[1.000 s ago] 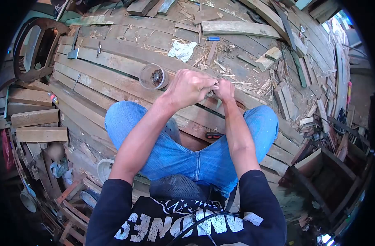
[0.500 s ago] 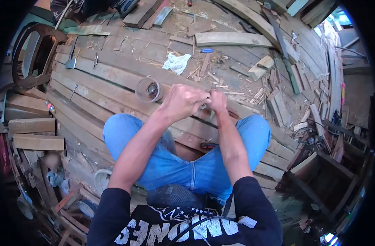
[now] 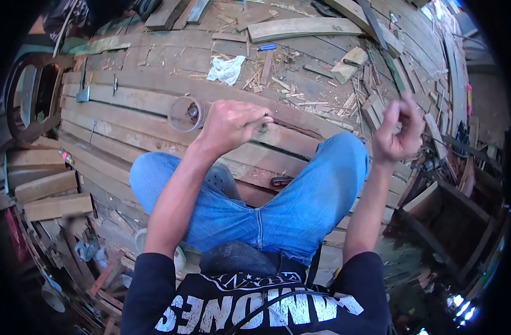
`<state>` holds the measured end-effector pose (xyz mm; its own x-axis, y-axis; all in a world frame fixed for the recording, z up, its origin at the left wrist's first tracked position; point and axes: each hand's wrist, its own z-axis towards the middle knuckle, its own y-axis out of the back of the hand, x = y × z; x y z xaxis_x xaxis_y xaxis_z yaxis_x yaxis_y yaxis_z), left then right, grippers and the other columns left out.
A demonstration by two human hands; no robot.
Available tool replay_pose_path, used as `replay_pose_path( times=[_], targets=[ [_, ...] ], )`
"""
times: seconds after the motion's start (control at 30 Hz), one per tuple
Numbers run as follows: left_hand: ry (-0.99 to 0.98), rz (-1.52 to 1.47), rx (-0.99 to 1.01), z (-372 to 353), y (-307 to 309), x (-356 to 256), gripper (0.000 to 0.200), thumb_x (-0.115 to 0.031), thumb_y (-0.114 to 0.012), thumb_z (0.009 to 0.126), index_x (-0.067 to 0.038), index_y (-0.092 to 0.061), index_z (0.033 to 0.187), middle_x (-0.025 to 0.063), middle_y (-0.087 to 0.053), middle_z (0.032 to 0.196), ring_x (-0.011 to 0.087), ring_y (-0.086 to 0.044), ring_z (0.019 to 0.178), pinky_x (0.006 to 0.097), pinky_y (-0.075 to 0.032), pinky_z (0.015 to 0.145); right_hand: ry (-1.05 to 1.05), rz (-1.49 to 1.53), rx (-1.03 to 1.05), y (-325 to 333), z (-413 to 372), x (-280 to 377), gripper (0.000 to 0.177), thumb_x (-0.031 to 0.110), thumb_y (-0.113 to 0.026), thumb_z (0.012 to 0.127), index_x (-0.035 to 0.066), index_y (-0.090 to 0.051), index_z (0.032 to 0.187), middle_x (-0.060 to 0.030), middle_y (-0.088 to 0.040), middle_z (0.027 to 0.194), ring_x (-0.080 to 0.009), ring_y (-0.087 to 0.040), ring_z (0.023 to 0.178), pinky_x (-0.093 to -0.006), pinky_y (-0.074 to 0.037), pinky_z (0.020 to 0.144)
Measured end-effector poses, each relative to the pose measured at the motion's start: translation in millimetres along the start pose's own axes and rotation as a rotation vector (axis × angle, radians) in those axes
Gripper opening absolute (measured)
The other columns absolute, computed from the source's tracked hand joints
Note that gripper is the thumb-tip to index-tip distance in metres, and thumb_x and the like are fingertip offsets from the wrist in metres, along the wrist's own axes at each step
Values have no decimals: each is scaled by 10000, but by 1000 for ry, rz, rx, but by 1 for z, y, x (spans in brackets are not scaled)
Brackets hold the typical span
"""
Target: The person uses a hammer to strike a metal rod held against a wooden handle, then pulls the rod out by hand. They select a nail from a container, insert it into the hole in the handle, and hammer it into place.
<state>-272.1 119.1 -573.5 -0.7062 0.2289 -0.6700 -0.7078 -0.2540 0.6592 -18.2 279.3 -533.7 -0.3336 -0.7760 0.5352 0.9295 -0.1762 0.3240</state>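
My left hand (image 3: 231, 126) is closed in front of my lap, fingers pinched on something small that I cannot make out. Just left of it, a clear round tub (image 3: 185, 114) with dark bits inside stands on the planks. Out to the right, my right hand (image 3: 401, 129) is raised with its fingers curled, thumb and fingertips near each other; whether anything is between them is too blurred to tell. A red and black tool (image 3: 281, 181) lies on the boards between my legs.
A white cloth (image 3: 226, 70) and a blue object (image 3: 267, 47) lie beyond my hands. Wood scraps and a curved beam (image 3: 305, 29) are farther off. At the left are a hammer-like tool (image 3: 83, 94) and stacked blocks (image 3: 58, 206). Part of another person shows at top left.
My hands were together in front of my lap; my right hand has moved away to the right and up. My left hand has stayed closed near the tub. The view has shifted slightly.
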Motion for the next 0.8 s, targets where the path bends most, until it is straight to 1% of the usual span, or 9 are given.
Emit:
replay_pose_path(
  times=[0.03,0.1,0.13,0.17,0.2,0.23,0.33,0.4,0.8],
  targets=[
    [-14,17,16,1,0,1,131,-37,-722,731,-71,-715,857,74,-702,793,232,-684,697,319,-528,595,-117,-87,197,22,-10,-17,337,81,-651,839,50,-610,1172,-33,-635,729,-84,-570,602,-215,-459,536],
    [-30,15,-5,2,0,-1,128,-35,-722,733,-68,-716,857,78,-701,788,229,-683,689,316,-526,589,-598,-300,392,59,-61,-61,246,123,-635,866,19,-636,1089,-45,-635,709,-91,-571,603,-233,-470,552],
    [-29,16,-34,4,-3,-3,125,-32,-723,736,-65,-717,856,83,-700,783,227,-682,680,312,-524,583,-729,-420,518,83,-94,-86,296,194,-632,875,7,-615,1105,-96,-661,744,-192,-628,640,-314,-503,601],
    [0,36,-15,7,-5,-7,116,-25,-719,742,-57,-718,853,88,-700,782,220,-680,672,303,-522,580,-871,-655,674,108,-139,-117,418,260,-672,837,6,-584,1157,-184,-676,859,-333,-657,781,-411,-519,711],
    [35,61,3,8,-6,-11,107,-18,-716,749,-49,-718,851,94,-701,780,213,-679,663,294,-519,577,-956,-885,856,127,-177,-133,497,326,-651,832,-1,-551,1192,-259,-644,980,-419,-617,924,-481,-495,808],
    [13,49,-22,9,-9,-14,98,-11,-713,754,-36,-716,849,98,-702,779,205,-680,662,286,-518,581,-1102,-855,853,147,-240,-167,487,322,-608,844,-10,-544,1195,-295,-609,1057,-429,-601,975,-490,-482,857],
    [29,69,-27,13,-17,-20,96,-15,-727,744,-32,-715,838,94,-700,772,205,-674,653,289,-514,582,-1110,-771,927,166,-321,-175,448,315,-574,849,6,-557,1174,-280,-603,1059,-436,-577,999,-490,-465,863],
    [78,134,-7,14,-20,-27,105,-26,-744,728,-39,-716,828,87,-698,767,213,-669,646,300,-511,580,-1020,-617,825,161,-346,-174,422,307,-586,831,23,-566,1143,-251,-598,1040,-413,-554,1024,-476,-449,859],
    [289,200,-264,-5,-36,-43,109,-35,-736,732,-52,-719,838,85,-700,762,202,-675,638,288,-517,562,-1139,-370,833,154,-360,-182,409,311,-584,832,28,-568,1127,-239,-596,1024,-400,-547,1026,-467,-445,854]
  ],
)
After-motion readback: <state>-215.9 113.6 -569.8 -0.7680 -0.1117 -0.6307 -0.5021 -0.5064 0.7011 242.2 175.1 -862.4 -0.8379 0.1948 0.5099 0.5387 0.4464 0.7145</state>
